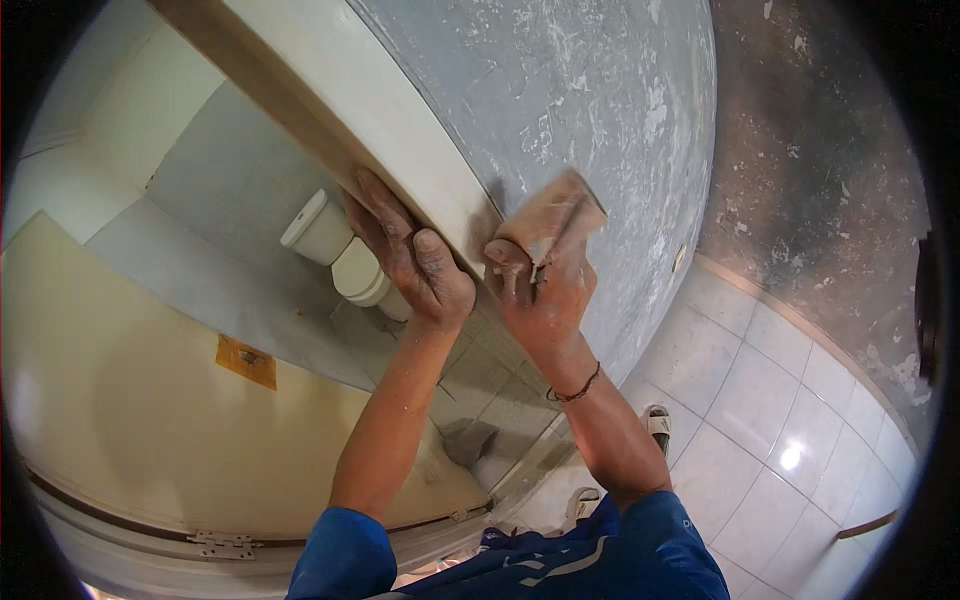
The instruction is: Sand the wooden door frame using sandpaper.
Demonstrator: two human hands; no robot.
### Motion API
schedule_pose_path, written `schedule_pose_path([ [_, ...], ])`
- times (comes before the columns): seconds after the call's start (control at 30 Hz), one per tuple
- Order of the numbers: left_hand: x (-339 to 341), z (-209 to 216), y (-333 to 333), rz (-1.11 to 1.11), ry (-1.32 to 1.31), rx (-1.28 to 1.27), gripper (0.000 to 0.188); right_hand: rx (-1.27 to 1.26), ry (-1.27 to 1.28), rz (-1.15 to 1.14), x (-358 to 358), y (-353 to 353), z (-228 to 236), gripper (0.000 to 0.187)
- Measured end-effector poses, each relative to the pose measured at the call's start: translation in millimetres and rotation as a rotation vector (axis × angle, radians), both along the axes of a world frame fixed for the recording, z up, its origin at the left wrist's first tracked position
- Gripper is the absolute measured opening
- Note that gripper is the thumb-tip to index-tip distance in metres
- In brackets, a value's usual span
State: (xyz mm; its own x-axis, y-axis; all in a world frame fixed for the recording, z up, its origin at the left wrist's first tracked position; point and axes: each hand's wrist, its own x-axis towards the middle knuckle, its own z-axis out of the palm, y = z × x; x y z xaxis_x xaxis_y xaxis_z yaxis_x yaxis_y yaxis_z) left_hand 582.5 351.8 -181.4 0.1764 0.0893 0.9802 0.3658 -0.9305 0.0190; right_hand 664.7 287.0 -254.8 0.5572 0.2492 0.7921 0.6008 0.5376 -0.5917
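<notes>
Closest in, two dusty hands at the door frame. The right hand pinches one folded sheet of sandpaper, which sticks up at twelve o'clock from the fingers, long axis tilting toward one o'clock, flat against the grey wall. The left hand, fingers curled, grips the frame edge at nine o'clock. Beyond, one toilet.

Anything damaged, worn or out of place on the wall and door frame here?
Yes. The grey wall is blotchy with white scrape marks and patches. The right hand presses a folded piece of sandpaper against it beside the door frame, which the dusty left hand grips.
</notes>
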Motion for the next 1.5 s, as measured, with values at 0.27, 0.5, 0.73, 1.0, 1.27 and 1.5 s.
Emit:
schedule_pose_path([
  [0.27,-1,2,-1,-0.054,0.026,-0.017,0.068,0.154,-0.047,-0.073,-1,3,14,0.047],
  [0.5,-1,3,1,-0.045,0.044,0.037,0.069,0.206,0.038,0.027,-6,-9,26,0.038],
  [0.73,1,2,0,-0.04,0.017,0.036,0.069,0.081,0.038,-0.005,-10,0,31,0.038],
  [1.0,-1,1,0,-0.04,0.011,0.007,0.069,-0.09,0.058,0.06,-10,-6,24,0.025],
  [1.27,-1,1,2,-0.017,0.018,0.034,0.068,0.01,0.059,-0.048,-9,-2,32,0.03],
  [1.5,-2,-1,0,-0.024,0.053,-0.015,0.074,0.183,0.051,-0.061,-9,-7,41,0.032],
])
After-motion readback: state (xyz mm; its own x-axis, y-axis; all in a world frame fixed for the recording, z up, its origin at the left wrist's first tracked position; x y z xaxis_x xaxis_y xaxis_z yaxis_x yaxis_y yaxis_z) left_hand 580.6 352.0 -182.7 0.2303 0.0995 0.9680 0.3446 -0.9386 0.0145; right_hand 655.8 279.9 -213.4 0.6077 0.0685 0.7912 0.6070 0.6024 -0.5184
